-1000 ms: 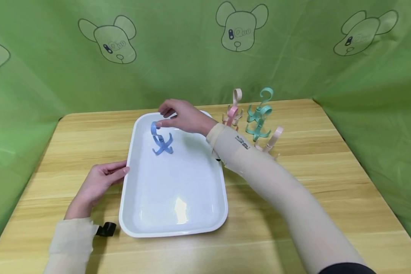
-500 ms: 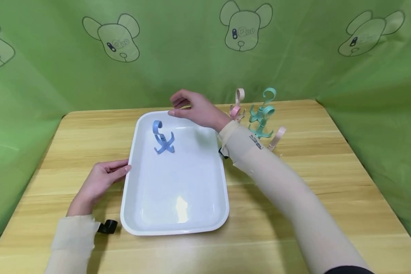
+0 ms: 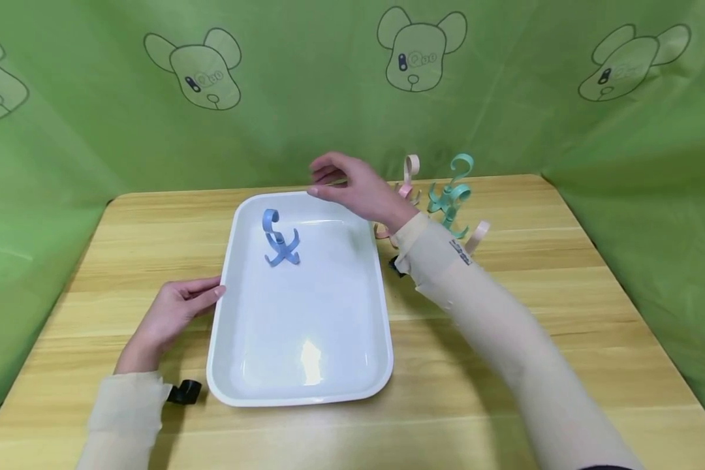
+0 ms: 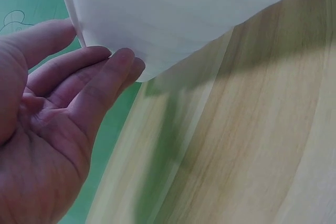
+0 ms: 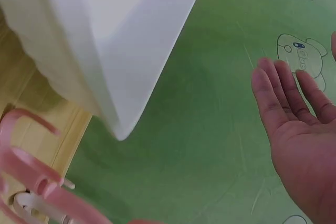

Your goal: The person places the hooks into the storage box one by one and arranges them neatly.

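Note:
A blue multi-arm hook hanger (image 3: 282,249) stands in the far left part of the white tray (image 3: 299,399), its curled top pointing up. My left hand (image 3: 170,316) holds the tray's left side, thumb at the rim; in the left wrist view its fingers (image 4: 118,69) lie against the outer wall. Over the tray's far right corner hovers my right hand (image 3: 361,189), holding nothing. The right wrist view shows that hand's fingers (image 5: 273,90) loosely extended in the air, with a pink hook hanger (image 5: 39,179) blurred at lower left.
Right of the tray stand two green hook hangers (image 3: 446,196), a pale pink one (image 3: 411,168) and another pale one (image 3: 477,236), partly behind the right sleeve (image 3: 493,313). A green cloth (image 3: 305,130) with bear-head outlines hangs behind the wooden table (image 3: 564,313).
My right hand has let go of the blue hook hanger and moved right, away from it. The hanger stays standing in the tray. My left hand keeps its place at the rim.

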`<state>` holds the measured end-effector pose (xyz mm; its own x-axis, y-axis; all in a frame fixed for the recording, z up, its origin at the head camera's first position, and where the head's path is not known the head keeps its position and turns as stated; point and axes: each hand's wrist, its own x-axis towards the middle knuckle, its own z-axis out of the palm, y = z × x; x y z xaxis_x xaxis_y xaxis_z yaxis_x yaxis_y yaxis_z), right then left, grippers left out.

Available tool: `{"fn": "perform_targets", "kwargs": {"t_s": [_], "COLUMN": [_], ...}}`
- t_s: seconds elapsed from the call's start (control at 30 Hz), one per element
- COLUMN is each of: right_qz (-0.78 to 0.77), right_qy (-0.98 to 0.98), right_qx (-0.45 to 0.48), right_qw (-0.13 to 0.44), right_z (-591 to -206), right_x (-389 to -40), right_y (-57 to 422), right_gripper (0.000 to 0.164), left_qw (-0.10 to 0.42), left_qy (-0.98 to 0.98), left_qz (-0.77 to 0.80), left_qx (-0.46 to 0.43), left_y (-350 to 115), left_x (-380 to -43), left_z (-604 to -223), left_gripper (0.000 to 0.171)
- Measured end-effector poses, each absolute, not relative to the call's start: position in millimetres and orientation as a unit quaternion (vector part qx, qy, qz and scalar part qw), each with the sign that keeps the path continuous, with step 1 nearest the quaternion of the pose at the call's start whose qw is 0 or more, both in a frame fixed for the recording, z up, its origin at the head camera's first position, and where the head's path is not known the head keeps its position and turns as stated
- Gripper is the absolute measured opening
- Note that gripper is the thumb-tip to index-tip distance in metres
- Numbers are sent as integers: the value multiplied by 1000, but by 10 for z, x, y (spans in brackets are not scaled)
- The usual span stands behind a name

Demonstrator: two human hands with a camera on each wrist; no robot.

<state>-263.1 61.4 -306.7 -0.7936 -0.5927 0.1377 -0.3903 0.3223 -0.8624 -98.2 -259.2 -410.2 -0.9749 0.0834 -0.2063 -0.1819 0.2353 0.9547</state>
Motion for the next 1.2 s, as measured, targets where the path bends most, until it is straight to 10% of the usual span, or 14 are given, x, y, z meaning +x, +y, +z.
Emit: {"fn": "perform_targets", "kwargs": {"t_s": [1.2], "right_qz": [-510], "right_qy": [820], "right_qx": [-259], "right_qw": [24], "right_z": [-2803], "right_x": [-2207], "right_y": [1642], "right_gripper": [36], "left_qw": [104], "left_qy": [778], "left_qz": [618], "left_qx": [-34], "left_y": [-2610], "left_x": [-983], "left_z": [-4132], "left_gripper": [54]}}
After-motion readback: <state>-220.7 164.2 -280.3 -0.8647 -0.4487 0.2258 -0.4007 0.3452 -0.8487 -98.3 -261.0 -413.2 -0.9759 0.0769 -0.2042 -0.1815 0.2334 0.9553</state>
